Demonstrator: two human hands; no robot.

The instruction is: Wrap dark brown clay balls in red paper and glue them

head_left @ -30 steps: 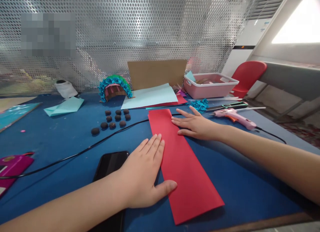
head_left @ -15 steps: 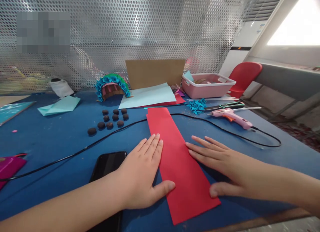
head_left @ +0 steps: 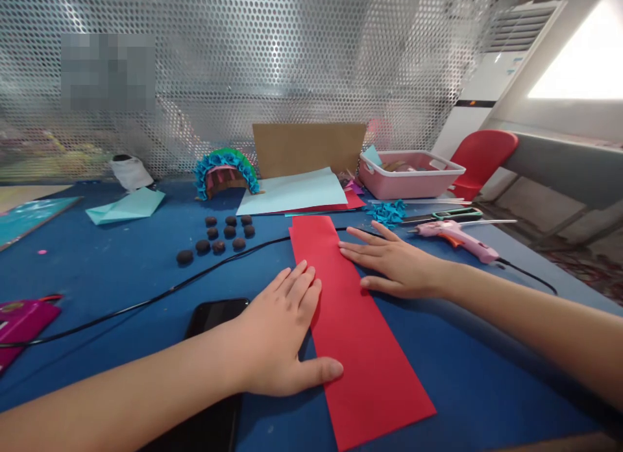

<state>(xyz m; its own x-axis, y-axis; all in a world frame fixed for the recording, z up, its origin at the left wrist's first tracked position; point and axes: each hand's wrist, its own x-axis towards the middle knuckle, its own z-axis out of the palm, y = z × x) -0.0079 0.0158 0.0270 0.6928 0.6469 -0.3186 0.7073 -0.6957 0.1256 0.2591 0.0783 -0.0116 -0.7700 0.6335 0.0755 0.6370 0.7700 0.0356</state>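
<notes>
A long folded strip of red paper [head_left: 363, 335] lies lengthwise in front of me on the blue table. Flat on its left edge rests my left hand [head_left: 282, 335], open, with the thumb stretched over the paper. My right hand [head_left: 396, 261] is open too, its fingertips touching the right edge nearer the far end. A black phone [head_left: 214, 316] lies partly under my left forearm. The black cord [head_left: 185, 286] runs beneath the far part of the paper. To the right of my right hand is a pink glue gun [head_left: 457, 238].
Several dark round balls [head_left: 230, 231] sit left of the paper. Behind are a decorated arch [head_left: 226, 170], light blue sheets [head_left: 296, 191], a cardboard panel [head_left: 309, 147] and a pink basket [head_left: 409, 179]. A utility knife [head_left: 457, 213] and crumpled blue paper [head_left: 388, 212] lie at right.
My right hand has slid along the paper's right edge toward its far end. My left hand stays in nearly the same place. The view has shifted slightly.
</notes>
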